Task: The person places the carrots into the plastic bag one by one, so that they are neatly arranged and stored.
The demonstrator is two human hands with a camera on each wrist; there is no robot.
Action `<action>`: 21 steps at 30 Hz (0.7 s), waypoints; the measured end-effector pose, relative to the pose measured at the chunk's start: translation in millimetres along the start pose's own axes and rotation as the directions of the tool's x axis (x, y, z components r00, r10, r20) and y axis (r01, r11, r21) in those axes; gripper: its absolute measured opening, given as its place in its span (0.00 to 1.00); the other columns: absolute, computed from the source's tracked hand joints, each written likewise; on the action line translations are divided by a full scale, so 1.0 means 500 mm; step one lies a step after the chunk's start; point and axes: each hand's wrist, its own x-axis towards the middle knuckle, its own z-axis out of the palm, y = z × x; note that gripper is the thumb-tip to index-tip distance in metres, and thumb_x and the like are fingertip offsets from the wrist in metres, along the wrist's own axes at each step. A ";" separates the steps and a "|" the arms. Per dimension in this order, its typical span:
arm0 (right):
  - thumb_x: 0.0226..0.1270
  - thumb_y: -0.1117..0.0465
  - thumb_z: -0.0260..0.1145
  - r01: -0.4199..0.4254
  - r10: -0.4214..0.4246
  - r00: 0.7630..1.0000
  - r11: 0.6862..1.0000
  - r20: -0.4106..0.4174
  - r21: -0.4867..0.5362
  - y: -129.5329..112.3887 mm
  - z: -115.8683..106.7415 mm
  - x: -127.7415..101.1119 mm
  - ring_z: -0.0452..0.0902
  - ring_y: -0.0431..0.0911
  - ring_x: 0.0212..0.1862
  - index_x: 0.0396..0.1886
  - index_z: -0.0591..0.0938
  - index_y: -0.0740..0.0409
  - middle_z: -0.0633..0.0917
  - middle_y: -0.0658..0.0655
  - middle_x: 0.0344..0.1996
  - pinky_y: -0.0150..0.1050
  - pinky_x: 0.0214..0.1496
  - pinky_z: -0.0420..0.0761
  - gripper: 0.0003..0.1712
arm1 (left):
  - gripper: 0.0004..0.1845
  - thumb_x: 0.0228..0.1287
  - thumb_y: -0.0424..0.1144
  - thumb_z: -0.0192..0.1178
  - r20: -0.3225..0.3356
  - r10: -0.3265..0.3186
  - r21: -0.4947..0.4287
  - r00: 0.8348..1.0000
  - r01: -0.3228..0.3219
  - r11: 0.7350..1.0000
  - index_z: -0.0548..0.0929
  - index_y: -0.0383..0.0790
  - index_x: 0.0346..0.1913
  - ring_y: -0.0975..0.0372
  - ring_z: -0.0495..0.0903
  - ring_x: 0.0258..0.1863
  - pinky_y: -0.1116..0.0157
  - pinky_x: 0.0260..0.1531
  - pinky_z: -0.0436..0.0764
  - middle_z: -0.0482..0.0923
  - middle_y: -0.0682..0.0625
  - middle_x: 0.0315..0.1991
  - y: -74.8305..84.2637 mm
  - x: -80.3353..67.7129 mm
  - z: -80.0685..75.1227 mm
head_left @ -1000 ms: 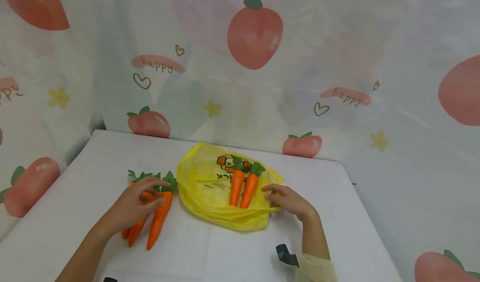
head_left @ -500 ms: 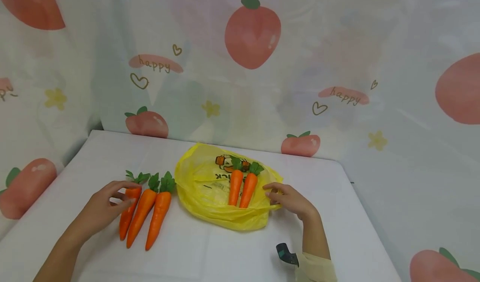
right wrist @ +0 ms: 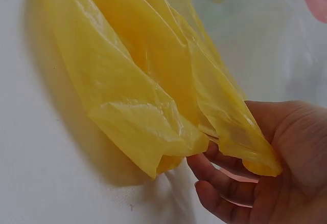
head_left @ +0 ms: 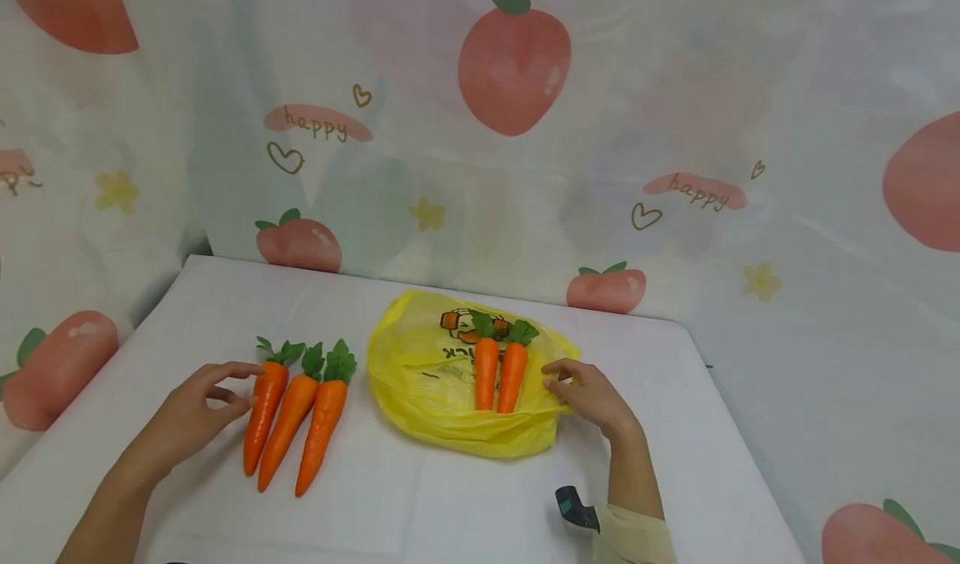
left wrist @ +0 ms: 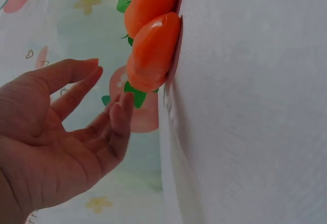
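A: Container first?
B: Yellow plastic bag [head_left: 450, 381], crumpled, lying flat mid-table on white tablecloth [head_left: 465, 506]. Printed logo on the far part. Two toy carrots [head_left: 500, 372] side by side on the bag, green tops pointing away, tips toward the near edge fold. Whether lying on top or tucked into the mouth: cannot tell from head view.
A: Right hand?
B: Right hand [head_left: 588, 393] at bag's right edge, fingers curled, pinching the plastic layers. Wrist view confirms: bag rim [right wrist: 225, 116] caught between thumb and fingertips [right wrist: 214, 160], film bunched and lifted slightly off the cloth.
A: Left hand?
B: Left hand [head_left: 191, 414] just left of three loose toy carrots [head_left: 292, 414], holding nothing. Fingers relaxed, slightly spread, gently bent. Fingertips near the leftmost carrot [head_left: 262, 410], contact unclear. Wrist view: open palm beside carrot tips [left wrist: 150, 55], small gap visible.
A: Loose carrots' layout?
B: Row of three, touching, well apart from bag contents but just beside bag's left edge, leaves away.
A: Background?
B: Fruit-print curtain [head_left: 510, 72] behind the table. Small dark device [head_left: 573, 507] near right sleeve.
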 end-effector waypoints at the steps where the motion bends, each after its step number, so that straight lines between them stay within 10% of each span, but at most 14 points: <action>1: 0.76 0.57 0.65 0.002 -0.002 1.000 1.000 0.000 0.001 0.001 -0.001 0.000 0.70 0.58 0.60 0.59 0.85 0.60 0.81 0.61 0.60 0.61 0.64 0.72 0.17 | 0.25 0.73 0.41 0.65 0.013 -0.007 -0.005 1.000 0.007 1.000 0.77 0.38 0.68 0.41 0.77 0.54 0.49 0.40 0.85 0.69 0.32 0.64 -0.003 0.001 -0.001; 21: 0.76 0.55 0.65 -0.023 0.023 1.000 1.000 0.021 0.017 0.007 0.000 0.006 0.69 0.58 0.59 0.60 0.84 0.58 0.81 0.59 0.56 0.60 0.63 0.71 0.18 | 0.32 0.74 0.48 0.64 0.191 -0.078 -0.110 0.979 0.100 0.989 0.72 0.38 0.74 0.43 0.74 0.55 0.56 0.41 0.83 0.64 0.31 0.65 -0.030 0.008 -0.001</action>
